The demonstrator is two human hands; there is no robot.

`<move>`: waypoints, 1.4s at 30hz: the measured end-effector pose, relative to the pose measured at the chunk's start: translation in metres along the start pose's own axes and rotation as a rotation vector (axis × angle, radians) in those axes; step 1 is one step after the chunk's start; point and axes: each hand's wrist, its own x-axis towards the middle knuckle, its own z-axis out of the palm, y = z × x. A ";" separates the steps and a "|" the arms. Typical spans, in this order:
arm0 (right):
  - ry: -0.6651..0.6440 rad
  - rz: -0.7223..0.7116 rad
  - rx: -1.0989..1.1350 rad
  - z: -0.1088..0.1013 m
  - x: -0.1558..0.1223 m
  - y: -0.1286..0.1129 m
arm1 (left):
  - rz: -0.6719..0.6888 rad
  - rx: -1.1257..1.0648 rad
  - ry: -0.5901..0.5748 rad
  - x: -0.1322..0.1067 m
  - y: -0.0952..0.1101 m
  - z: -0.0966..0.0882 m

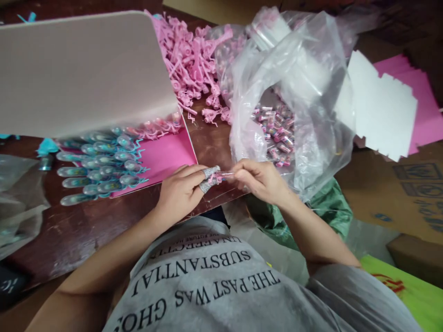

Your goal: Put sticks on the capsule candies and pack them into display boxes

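Observation:
My left hand (182, 190), with grey wraps on its thumb and a finger, pinches a small pink plastic piece (216, 178) at the table's front edge. From the other side, my right hand (260, 180) is closed on a small clear tube (227, 174), whose end meets the pink piece. Fingers partly cover both parts. Left of my hands is an open box with a pink bottom (166, 154). Rows of clear-and-blue capsule-shaped toys (104, 167) lie in it and over its left edge, with a row of pink ones (155, 127) behind.
A raised white lid (83, 74) stands over the box. Behind it lies a heap of pink plastic parts (194, 60). An open clear bag (311, 124) holds several small filled tubes (278, 133). White card (384, 106), pink sheets (424, 101) and cardboard boxes (391, 184) are at right.

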 end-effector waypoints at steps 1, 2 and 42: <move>0.075 -0.021 -0.025 -0.011 -0.001 0.002 | -0.049 -0.048 -0.023 0.000 -0.001 -0.003; 0.178 -0.028 -0.090 -0.024 -0.002 0.006 | -0.109 -0.099 -0.044 0.000 -0.001 -0.005; -0.170 -0.251 -0.062 0.020 0.017 -0.033 | -0.289 -0.358 -0.001 -0.035 -0.005 -0.039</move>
